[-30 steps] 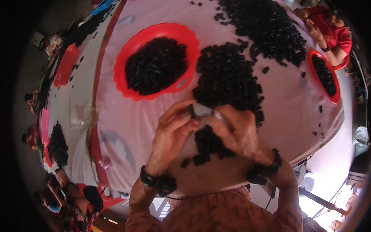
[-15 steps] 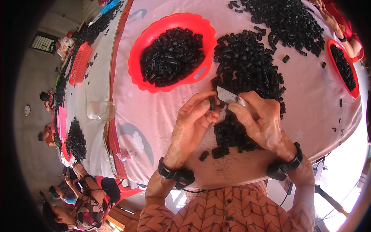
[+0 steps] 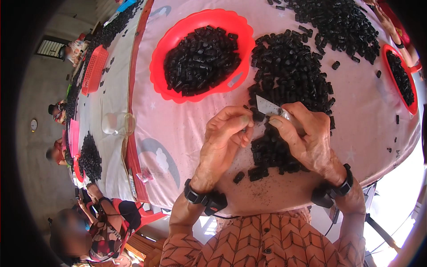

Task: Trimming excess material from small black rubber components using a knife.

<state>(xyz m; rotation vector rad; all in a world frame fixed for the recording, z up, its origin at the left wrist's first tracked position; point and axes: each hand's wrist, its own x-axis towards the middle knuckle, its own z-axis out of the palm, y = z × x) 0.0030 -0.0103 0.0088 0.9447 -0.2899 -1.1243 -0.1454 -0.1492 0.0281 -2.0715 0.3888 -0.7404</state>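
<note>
Two hands meet over the pink cloth (image 3: pixel 178 129): the left hand (image 3: pixel 224 138) pinches a small black piece (image 3: pixel 258 116) steady, so the right hand (image 3: pixel 307 138), closed around a thin blade (image 3: pixel 267 107), can trim it beside the black pile (image 3: pixel 289 71).

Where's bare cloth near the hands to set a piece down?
Bare pink cloth lies between the left hand and the red bowl, and right of the right hand toward the far red tray. Crowded: the black pile runs under both hands.

Bright daylight, glare blown out lower right; strong fisheye bending, dark vignette at rim.
</note>
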